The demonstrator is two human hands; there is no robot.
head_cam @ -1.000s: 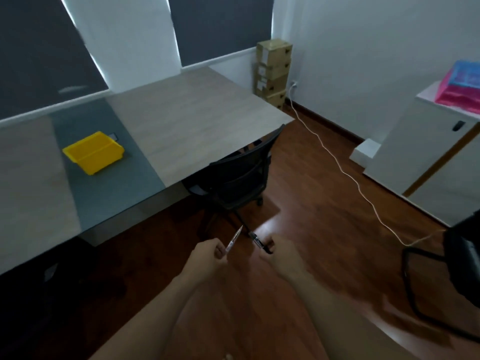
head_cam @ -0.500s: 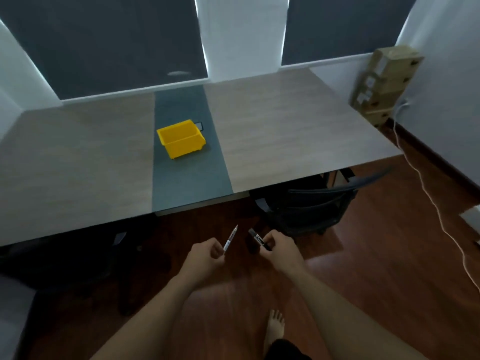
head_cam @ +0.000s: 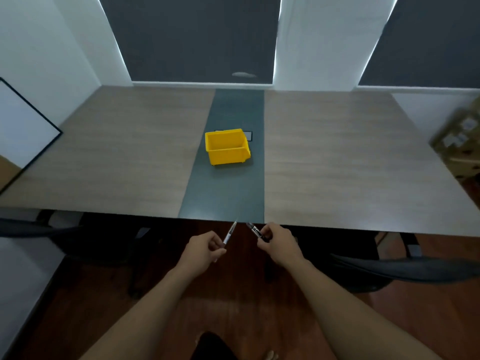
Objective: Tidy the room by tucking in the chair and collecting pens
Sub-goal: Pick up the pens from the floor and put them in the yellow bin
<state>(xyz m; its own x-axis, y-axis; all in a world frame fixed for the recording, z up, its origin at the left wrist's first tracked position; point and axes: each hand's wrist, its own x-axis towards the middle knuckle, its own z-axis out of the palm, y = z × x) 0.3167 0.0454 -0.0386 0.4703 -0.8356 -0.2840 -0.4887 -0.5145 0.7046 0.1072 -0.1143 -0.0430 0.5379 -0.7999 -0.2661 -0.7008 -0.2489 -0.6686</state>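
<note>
My left hand (head_cam: 204,252) pinches a slim clear pen (head_cam: 230,233) that points up toward the table edge. In my right hand (head_cam: 279,245) a dark pen (head_cam: 254,230) is gripped, its tip angled up and left. Both hands hover just in front of the near edge of the long wooden table (head_cam: 337,157). A yellow bin (head_cam: 226,146) stands on the table's grey centre strip (head_cam: 228,196), well beyond the hands. A black chair (head_cam: 389,268) sits tucked under the table at the right; another dark chair (head_cam: 65,237) is under it at the left.
Cardboard boxes (head_cam: 459,141) are stacked at the far right beside the table. A whiteboard (head_cam: 20,126) leans at the left wall. Dark window blinds (head_cam: 197,37) run behind the table. The floor (head_cam: 233,307) is dark wood, and my bare foot shows at the bottom.
The view has swung left and closer, so the yellow bin and grey strip now lie straight ahead. Both hands keep their pens and have come up to the table's near edge.
</note>
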